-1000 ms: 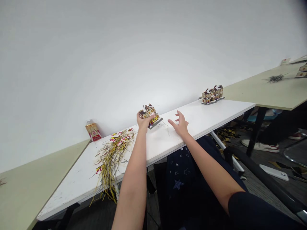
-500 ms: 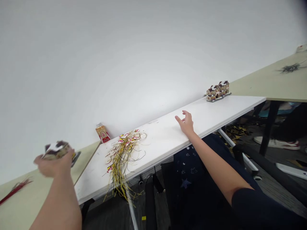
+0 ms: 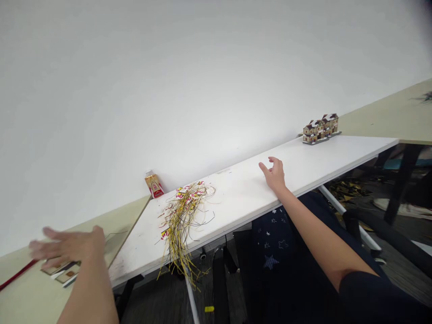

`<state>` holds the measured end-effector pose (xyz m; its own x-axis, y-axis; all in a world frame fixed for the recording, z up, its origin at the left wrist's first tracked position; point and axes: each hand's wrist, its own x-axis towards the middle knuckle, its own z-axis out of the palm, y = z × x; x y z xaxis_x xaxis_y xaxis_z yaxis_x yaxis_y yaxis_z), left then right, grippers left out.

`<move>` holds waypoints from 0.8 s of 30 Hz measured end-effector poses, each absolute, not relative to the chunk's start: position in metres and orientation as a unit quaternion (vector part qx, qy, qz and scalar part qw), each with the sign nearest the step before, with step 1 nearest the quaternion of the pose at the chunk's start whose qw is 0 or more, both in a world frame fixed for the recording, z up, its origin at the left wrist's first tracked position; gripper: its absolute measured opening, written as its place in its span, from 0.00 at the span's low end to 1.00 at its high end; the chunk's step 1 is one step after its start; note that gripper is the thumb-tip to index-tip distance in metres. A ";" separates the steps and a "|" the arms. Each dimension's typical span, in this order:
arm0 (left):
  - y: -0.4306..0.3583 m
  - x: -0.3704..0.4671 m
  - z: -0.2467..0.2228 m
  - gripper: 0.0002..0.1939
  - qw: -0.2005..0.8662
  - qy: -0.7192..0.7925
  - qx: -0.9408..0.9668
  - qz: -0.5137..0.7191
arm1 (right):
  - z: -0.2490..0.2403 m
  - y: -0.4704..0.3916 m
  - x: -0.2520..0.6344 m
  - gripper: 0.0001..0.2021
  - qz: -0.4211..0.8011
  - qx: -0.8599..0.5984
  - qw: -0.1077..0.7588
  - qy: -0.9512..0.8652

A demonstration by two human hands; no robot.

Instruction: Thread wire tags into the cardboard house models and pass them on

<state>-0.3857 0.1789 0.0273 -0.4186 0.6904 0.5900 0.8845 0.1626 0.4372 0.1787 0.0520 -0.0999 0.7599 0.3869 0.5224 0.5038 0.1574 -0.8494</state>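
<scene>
My left hand (image 3: pixel 69 245) is spread open above the pale table on the left, a little smeared by motion. Just under it lies a small model house (image 3: pixel 65 273), partly covered by the hand and wrist. My right hand (image 3: pixel 275 174) hovers at or rests on the white table (image 3: pixel 243 189), fingers apart and loosely curled, holding nothing. Between the hands, a bundle of yellow and dark wire ties (image 3: pixel 182 220) with red-and-white striped pieces hangs over the table's front edge.
Two joined model houses (image 3: pixel 320 129) stand at the white table's far right end. A gold-and-red bottle (image 3: pixel 154 184) leans near the wall. Red strands (image 3: pixel 16 275) lie on the left pale table (image 3: pixel 124 220). Below are table legs and gold scraps (image 3: pixel 347 191) on the floor.
My left hand has lowered and let go of the model house, which now lies on the left table. My right hand keeps its pose; the view has shifted slightly left.
</scene>
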 end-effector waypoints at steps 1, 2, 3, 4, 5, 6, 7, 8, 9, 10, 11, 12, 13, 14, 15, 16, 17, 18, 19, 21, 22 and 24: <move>0.190 -0.378 0.032 0.55 0.166 -0.744 -0.473 -0.441 | -0.100 0.052 0.179 0.34 -0.042 -0.645 0.681 -0.344; 0.202 -0.367 0.038 0.49 0.180 -0.732 -0.453 -0.477 | -0.100 0.052 0.179 0.34 -0.040 -0.643 0.682 -0.345; 0.213 -0.354 0.044 0.40 0.164 -0.719 -0.483 -0.473 | -0.100 0.052 0.179 0.34 -0.039 -0.641 0.684 -0.346; 0.224 -0.339 0.050 0.31 0.111 -0.699 -0.540 -0.455 | -0.100 0.052 0.179 0.34 -0.038 -0.639 0.685 -0.347; 0.234 -0.321 0.055 0.26 0.058 -0.688 -0.585 -0.425 | -0.100 0.052 0.179 0.34 -0.037 -0.638 0.686 -0.348; 0.242 -0.302 0.058 0.22 0.004 -0.666 -0.650 -0.364 | -0.100 0.052 0.179 0.34 -0.037 -0.636 0.688 -0.349; 0.250 -0.281 0.060 0.19 -0.019 -0.637 -0.696 -0.331 | -0.100 0.052 0.179 0.33 -0.038 -0.634 0.689 -0.350; 0.255 -0.260 0.059 0.15 -0.033 -0.610 -0.732 -0.301 | -0.100 0.052 0.179 0.33 -0.040 -0.632 0.690 -0.352; 0.259 -0.239 0.056 0.13 -0.046 -0.582 -0.766 -0.270 | -0.101 0.053 0.180 0.33 -0.042 -0.630 0.691 -0.353; 0.262 -0.219 0.050 0.11 -0.052 -0.568 -0.782 -0.253 | -0.101 0.053 0.180 0.33 -0.045 -0.628 0.691 -0.354; 0.264 -0.201 0.042 0.10 -0.055 -0.557 -0.794 -0.236 | -0.102 0.054 0.180 0.32 -0.047 -0.627 0.691 -0.356; 0.265 -0.185 0.033 0.10 -0.051 -0.553 -0.803 -0.215 | -0.102 0.054 0.180 0.32 -0.048 -0.626 0.692 -0.357; 0.265 -0.171 0.024 0.11 -0.036 -0.555 -0.811 -0.182 | -0.102 0.054 0.180 0.32 -0.047 -0.625 0.692 -0.358; 0.264 -0.160 0.014 0.11 -0.030 -0.559 -0.813 -0.164 | -0.102 0.054 0.180 0.32 -0.044 -0.624 0.693 -0.358; 0.263 -0.152 0.005 0.11 -0.025 -0.563 -0.812 -0.148 | -0.102 0.054 0.180 0.32 -0.040 -0.623 0.695 -0.357; 0.262 -0.146 -0.003 0.11 -0.022 -0.569 -0.811 -0.134 | -0.102 0.054 0.180 0.31 -0.036 -0.621 0.697 -0.357; 0.261 -0.142 -0.009 0.11 -0.020 -0.572 -0.811 -0.126 | -0.102 0.054 0.179 0.31 -0.033 -0.620 0.699 -0.355; 0.261 -0.140 -0.014 0.12 -0.015 -0.572 -0.811 -0.121 | -0.101 0.054 0.179 0.31 -0.030 -0.619 0.700 -0.355; 0.260 -0.139 -0.016 0.13 -0.010 -0.569 -0.813 -0.120 | -0.101 0.053 0.178 0.31 -0.028 -0.618 0.701 -0.355; 0.260 -0.138 -0.017 0.18 -0.008 -0.565 -0.816 -0.125 | -0.100 0.053 0.178 0.30 -0.025 -0.615 0.703 -0.356; 0.259 -0.138 -0.016 0.20 -0.013 -0.564 -0.816 -0.123 | -0.100 0.053 0.177 0.30 -0.024 -0.615 0.703 -0.356; 0.259 -0.138 -0.011 0.20 -0.032 -0.563 -0.819 -0.111 | -0.099 0.052 0.178 0.30 -0.022 -0.616 0.703 -0.356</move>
<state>-0.1383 0.2592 -0.0115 0.3422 0.9284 0.1449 0.9143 -0.3645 0.1767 0.1777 0.0523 -0.0994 0.7451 0.4081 0.5276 0.4694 0.2410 -0.8494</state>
